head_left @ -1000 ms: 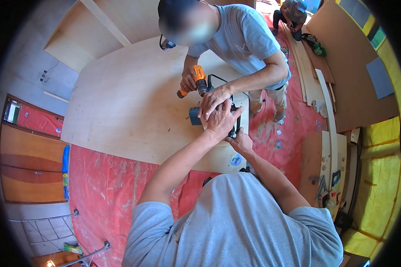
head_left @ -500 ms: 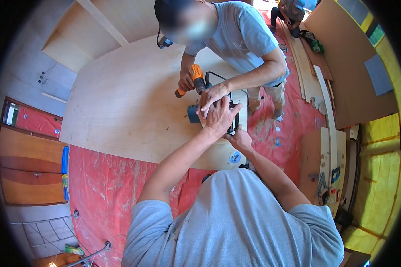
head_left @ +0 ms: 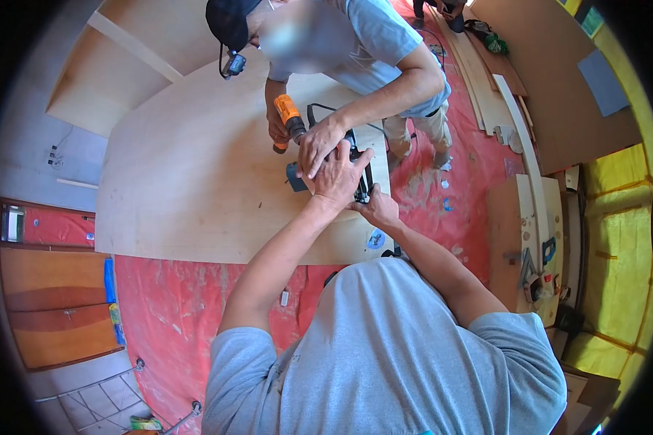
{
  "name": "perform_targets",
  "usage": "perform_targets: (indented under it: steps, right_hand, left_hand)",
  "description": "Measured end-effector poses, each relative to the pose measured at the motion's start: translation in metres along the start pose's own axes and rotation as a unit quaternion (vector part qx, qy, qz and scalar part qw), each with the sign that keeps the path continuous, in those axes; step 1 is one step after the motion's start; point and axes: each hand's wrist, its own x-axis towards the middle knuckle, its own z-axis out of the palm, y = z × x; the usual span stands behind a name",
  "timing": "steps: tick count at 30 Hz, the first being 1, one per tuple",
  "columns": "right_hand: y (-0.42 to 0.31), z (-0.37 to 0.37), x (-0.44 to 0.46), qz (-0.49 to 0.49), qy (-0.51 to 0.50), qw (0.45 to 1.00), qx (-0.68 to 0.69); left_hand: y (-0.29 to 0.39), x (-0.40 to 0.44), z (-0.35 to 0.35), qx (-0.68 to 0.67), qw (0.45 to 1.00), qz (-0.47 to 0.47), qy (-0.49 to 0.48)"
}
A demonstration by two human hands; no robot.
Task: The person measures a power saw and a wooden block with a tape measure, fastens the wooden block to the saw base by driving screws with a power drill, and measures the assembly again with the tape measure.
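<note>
A power tool with a teal body (head_left: 294, 176) and a black metal frame (head_left: 365, 181) lies on the pale wooden board near its right edge; its exact kind is partly hidden by hands. My left hand (head_left: 337, 179) presses over the top of it, fingers bent around it and thumb out to the right. My right hand (head_left: 379, 209) pinches the frame's near end. Across the tool, a co-worker's hand (head_left: 320, 147) overlaps my left fingers. The co-worker's other hand holds an orange cordless drill (head_left: 289, 113), its nose pointing toward the tool.
The large wooden board (head_left: 189, 196) spans the area ahead. Red sheeting (head_left: 196, 304) covers the floor. Long planks (head_left: 479, 94) lie at the right, near a stack with hand tools (head_left: 533, 272). Another person (head_left: 450, 11) crouches at the back. A cable (head_left: 326, 107) runs behind the tool.
The view has shifted, so the board, tool and co-worker appear a little higher and further left. Both my hands stay on the tool, and the co-worker still holds the drill beside it.
</note>
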Motion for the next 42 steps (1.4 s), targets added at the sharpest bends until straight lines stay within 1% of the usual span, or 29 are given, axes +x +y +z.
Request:
perform_targets:
  steps: [4,7,9,12,15,18,21,24,33,36,42]
  right_hand:
    - [0.0006,0.0005,0.0001,0.005,-0.001,1.0,0.0]
    - [-0.0004,0.0012,-0.0008,0.006,0.002,1.0,-0.003]
    - [-0.0007,0.0007,-0.001,0.007,0.003,1.0,-0.004]
    - [-0.0007,0.0008,-0.0013,0.007,0.004,1.0,-0.004]
    - [-0.002,0.0002,-0.0016,0.006,0.005,1.0,-0.005]
    - [-0.0026,-0.0012,-0.0014,0.006,0.0,1.0,-0.007]
    - [-0.0025,-0.0001,-0.0009,0.008,-0.002,1.0,-0.013]
    - [-0.0018,0.0013,-0.0009,0.01,-0.001,1.0,-0.016]
    - [-0.0017,0.0014,-0.0022,0.002,0.009,1.0,-0.015]
    - [-0.0019,0.0014,-0.0016,-0.003,0.014,1.0,-0.01]
    - [-0.0027,0.0022,-0.0002,0.001,0.014,1.0,-0.012]
  left_hand:
    - [0.0003,0.0002,-0.0011,0.003,1.0,0.006,0.007]
    - [0.0006,-0.001,-0.004,0.033,0.999,0.016,0.013]
    - [0.0005,-0.0005,-0.0033,0.005,1.0,0.006,-0.018]
    - [-0.001,-0.0015,-0.0018,0.018,0.999,0.011,-0.031]
    - [-0.0015,-0.0012,0.0001,-0.014,1.0,0.005,-0.018]
    - [-0.001,-0.0022,0.0014,-0.001,1.0,0.013,0.003]
    - [-0.0014,-0.0027,0.002,-0.015,1.0,0.002,-0.02]
    - [-0.0011,-0.0038,0.0023,-0.013,1.0,0.001,-0.021]
    - [0.0014,-0.004,-0.003,0.03,0.999,0.006,-0.01]
    - [-0.0003,-0.0031,-0.0037,-0.009,1.0,0.003,-0.018]
    - [0.0004,-0.0032,-0.004,0.01,1.0,0.005,-0.009]
